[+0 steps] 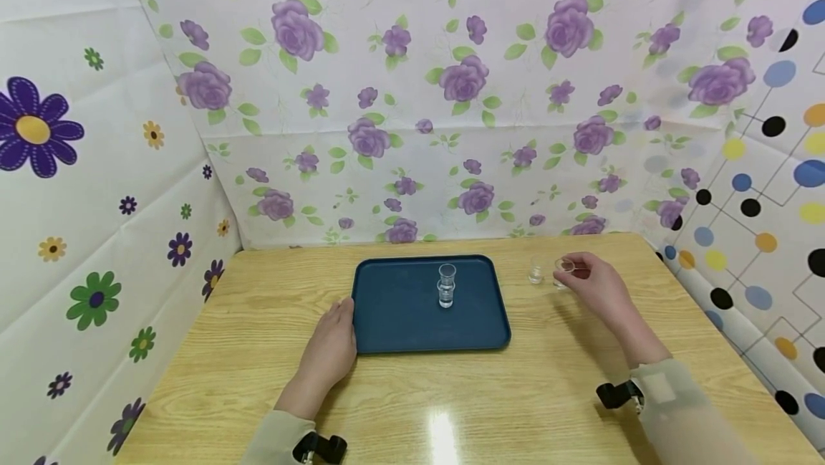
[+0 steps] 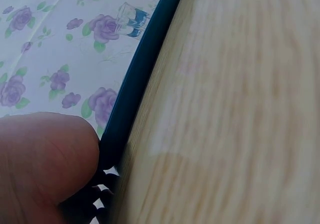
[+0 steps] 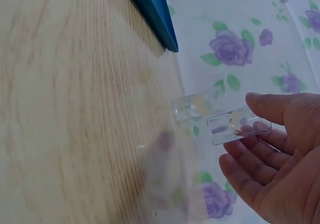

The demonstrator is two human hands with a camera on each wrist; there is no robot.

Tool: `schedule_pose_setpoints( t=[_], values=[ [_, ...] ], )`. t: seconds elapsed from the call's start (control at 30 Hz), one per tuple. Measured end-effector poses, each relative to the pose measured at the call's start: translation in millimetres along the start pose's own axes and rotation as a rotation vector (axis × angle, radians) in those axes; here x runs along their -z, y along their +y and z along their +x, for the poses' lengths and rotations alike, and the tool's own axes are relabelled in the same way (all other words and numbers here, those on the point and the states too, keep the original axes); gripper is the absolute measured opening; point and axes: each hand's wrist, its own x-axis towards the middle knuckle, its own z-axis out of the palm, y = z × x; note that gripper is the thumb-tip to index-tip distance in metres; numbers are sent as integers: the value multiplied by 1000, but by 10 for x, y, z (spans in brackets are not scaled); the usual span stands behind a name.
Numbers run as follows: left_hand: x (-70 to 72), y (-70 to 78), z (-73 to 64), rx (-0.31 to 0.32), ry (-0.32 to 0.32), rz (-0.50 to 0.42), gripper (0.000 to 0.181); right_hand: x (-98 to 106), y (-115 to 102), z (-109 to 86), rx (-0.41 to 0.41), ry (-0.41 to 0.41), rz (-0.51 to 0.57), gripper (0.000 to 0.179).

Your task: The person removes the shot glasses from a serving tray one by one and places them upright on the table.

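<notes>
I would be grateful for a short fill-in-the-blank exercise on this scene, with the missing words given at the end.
1. In the head view, the left hand is at the ____ edge of the tray.
2. The hand that holds a clear glass is the person's ____ one.
3. The number of other glasses standing on the table outside the tray is ____.
4. The roses printed on the cloth behind the tray are coloured ____.

Missing words: left; right; one; purple.

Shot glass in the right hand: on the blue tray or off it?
Off the blue tray: in the head view, the right hand pinches the shot glass right of it, with tabletop showing between.
</notes>
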Motion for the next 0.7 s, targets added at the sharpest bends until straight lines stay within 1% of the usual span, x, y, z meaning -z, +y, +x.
schedule_pose_setpoints(
  t=[0.1,0.33,0.53,0.7],
  values=[
    [5,1,0,1,-1,-3,48,18,72,32,-17,-6,12,66],
    [7,6,-10,13,-9,-7,49,32,212,121,-26,-16,26,67],
    [3,8,-12,18,-11,-9,49,35,271,197,-36,-19,17,66],
    [6,13,-4,7,7,-7,48,24,308,246,-39,-26,10,64]
  ],
)
